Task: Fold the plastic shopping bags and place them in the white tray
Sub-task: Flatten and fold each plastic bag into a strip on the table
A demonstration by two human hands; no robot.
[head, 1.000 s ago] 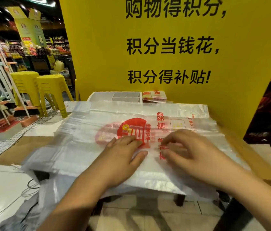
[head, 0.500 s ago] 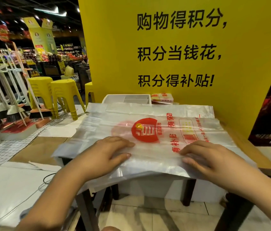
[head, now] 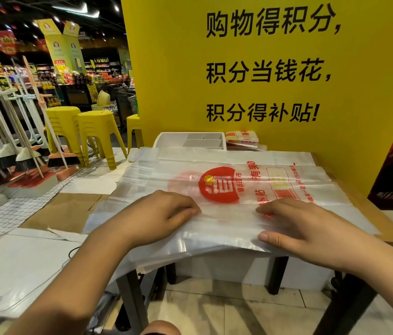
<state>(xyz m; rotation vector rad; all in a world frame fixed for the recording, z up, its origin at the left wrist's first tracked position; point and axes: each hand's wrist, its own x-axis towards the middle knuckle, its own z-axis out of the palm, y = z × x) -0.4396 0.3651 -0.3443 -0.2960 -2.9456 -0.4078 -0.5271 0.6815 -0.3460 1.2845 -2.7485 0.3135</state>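
Both hands' grip flat, fingers apart, left hand (head: pixel 159 213), right hand (head: pixel 299 228), bag (head: pixel 227 228), wooden table (head: pixel 384 221), supermarket.

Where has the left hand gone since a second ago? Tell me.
Yes: the left hand slid left and nearer, off the bag's red logo.

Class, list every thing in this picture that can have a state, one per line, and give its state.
Clear plastic shopping bag with red round logo: spread flat on the table, near edge hanging over.
White divided plastic tray: upright; visible compartments empty.
Small stack of folded bags: beside the tray, not in it.
Left hand: palm down on the bag.
Right hand: palm down on the bag.
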